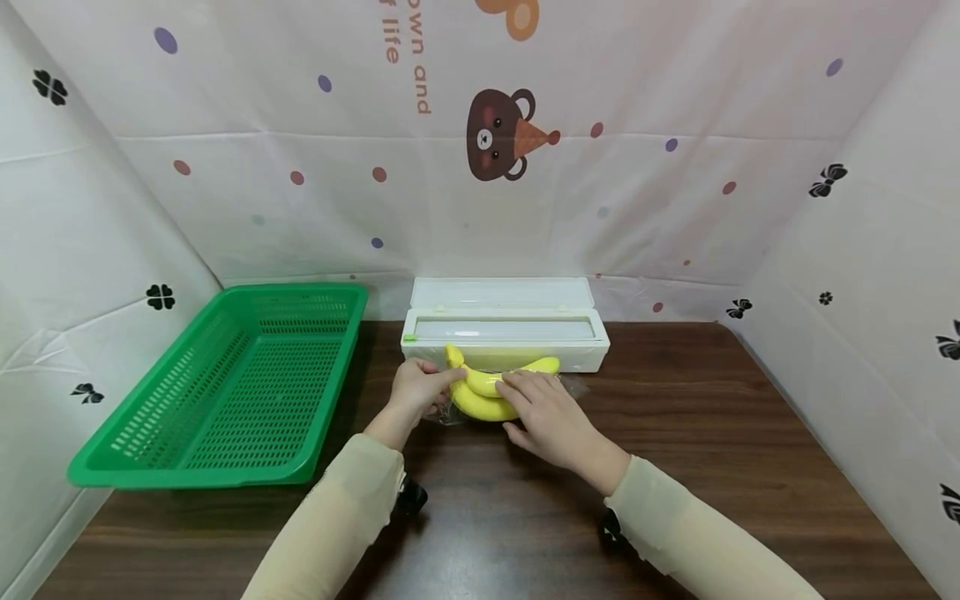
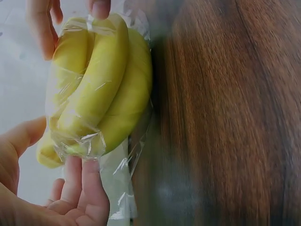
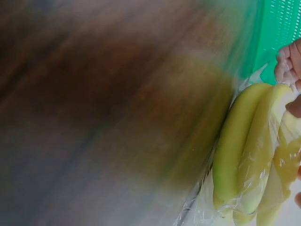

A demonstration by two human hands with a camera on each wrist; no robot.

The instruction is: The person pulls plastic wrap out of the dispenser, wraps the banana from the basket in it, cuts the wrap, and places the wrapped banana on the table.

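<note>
A bunch of yellow bananas (image 1: 486, 407), with clear plastic film (image 2: 80, 141) over much of it, lies in front of the white box. My left hand (image 1: 414, 392) holds the stem end at the left, its thumb on one side and its fingers on the other. Those fingers (image 2: 91, 181) meet the crinkled film in the left wrist view. My right hand (image 1: 551, 417) lies over the right end, its extended fingers pressing the film onto the bananas. Loose film (image 3: 200, 205) sticks out past the bananas in the right wrist view.
A white plastic-wrap dispenser (image 1: 506, 358) stands behind the bananas with its lid (image 1: 502, 292) raised and a small green piece (image 1: 409, 337) at its left. On the left of the brown wooden table (image 1: 675, 417) is a green plastic basket (image 1: 345, 367). Patterned white cloth (image 1: 637, 208) hangs around the table.
</note>
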